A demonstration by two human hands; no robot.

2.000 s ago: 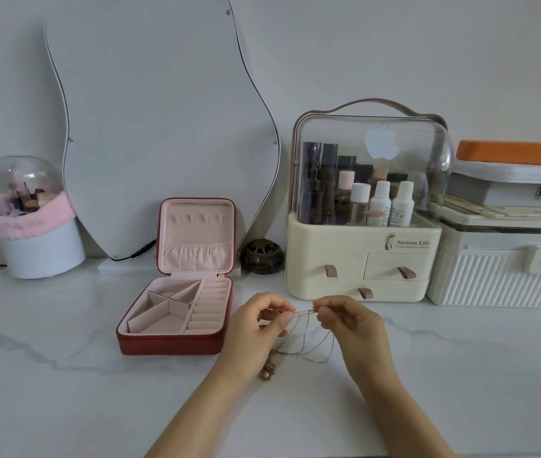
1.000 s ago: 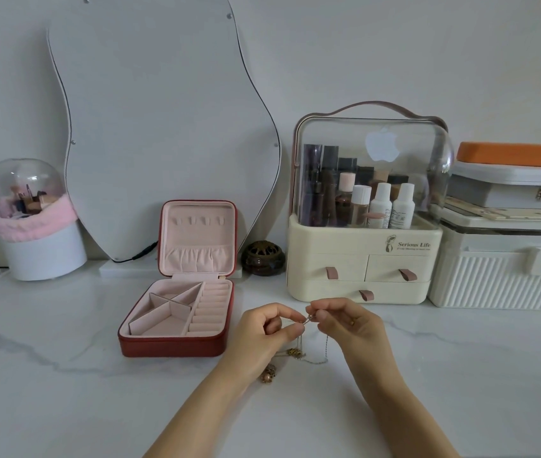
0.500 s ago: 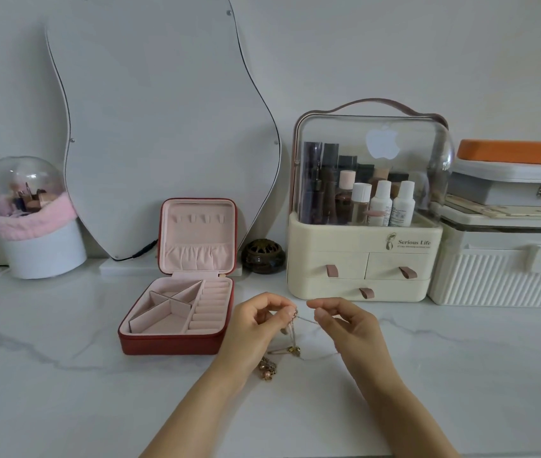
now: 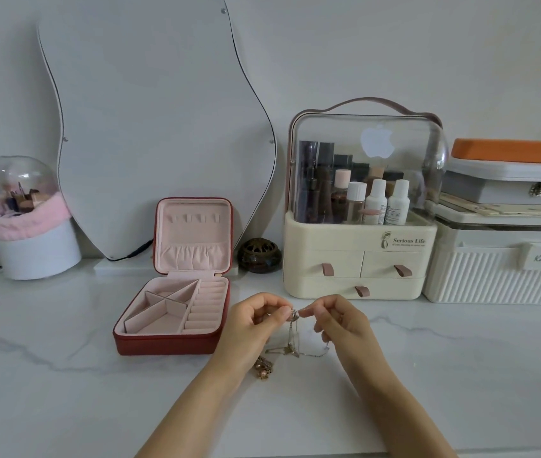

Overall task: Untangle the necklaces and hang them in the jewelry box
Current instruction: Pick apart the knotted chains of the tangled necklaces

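Thin tangled necklace chains (image 4: 293, 338) hang from between my two hands above the marble counter. My left hand (image 4: 252, 325) pinches the chains at the top with thumb and forefinger. My right hand (image 4: 340, 320) pinches the same spot from the right, fingertips almost touching the left hand's. The lower loops and a small pendant rest on the counter. A rose-gold beaded pendant (image 4: 263, 368) lies by my left wrist. The red jewelry box (image 4: 166, 343) stands open to the left, its pink lid upright with hooks and a pouch, its compartments bare.
A cream cosmetics organizer (image 4: 358, 259) with bottles stands behind my hands. White storage boxes (image 4: 500, 272) sit at the right. A wavy mirror (image 4: 150, 110), a dark round jar (image 4: 258, 256) and a domed white holder (image 4: 31, 233) line the back wall.
My hands have drawn together again, so both now pinch the chains at one point. The chains hang lower and bunch on the counter instead of spreading between the hands.
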